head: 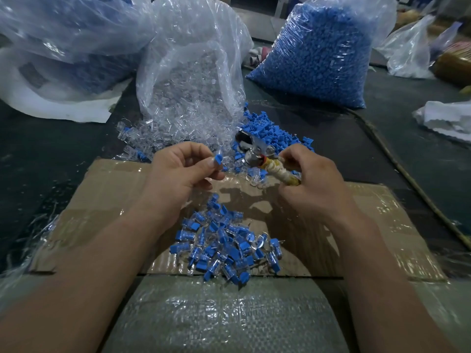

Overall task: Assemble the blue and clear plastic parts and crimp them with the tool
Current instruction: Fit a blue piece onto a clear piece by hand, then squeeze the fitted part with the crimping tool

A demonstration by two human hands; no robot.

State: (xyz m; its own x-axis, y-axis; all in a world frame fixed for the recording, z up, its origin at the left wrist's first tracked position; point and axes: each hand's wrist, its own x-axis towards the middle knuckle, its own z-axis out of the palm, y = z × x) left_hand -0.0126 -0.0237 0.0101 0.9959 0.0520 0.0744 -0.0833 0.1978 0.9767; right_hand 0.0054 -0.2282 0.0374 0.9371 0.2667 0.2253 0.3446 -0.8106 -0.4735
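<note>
My left hand [178,169] pinches a small blue plastic part [218,159] between thumb and fingertips, above the cardboard. To its right, my right hand [308,179] grips the crimping tool [257,155] by its yellow-wrapped handle; the tool's metal head points up and left toward the loose parts. Loose clear parts [153,138] spill from an open bag [188,80]. Loose blue parts [267,131] lie in a heap just behind the tool. A pile of assembled blue-and-clear pieces [224,243] lies on the cardboard [107,200] between my forearms.
A full bag of blue parts [321,54] stands at the back right. Another large plastic bag [63,42] sits at the back left. White bags [443,118] lie at the far right, and a cord [397,159] runs along the dark table. A woven sack [224,317] lies at the front.
</note>
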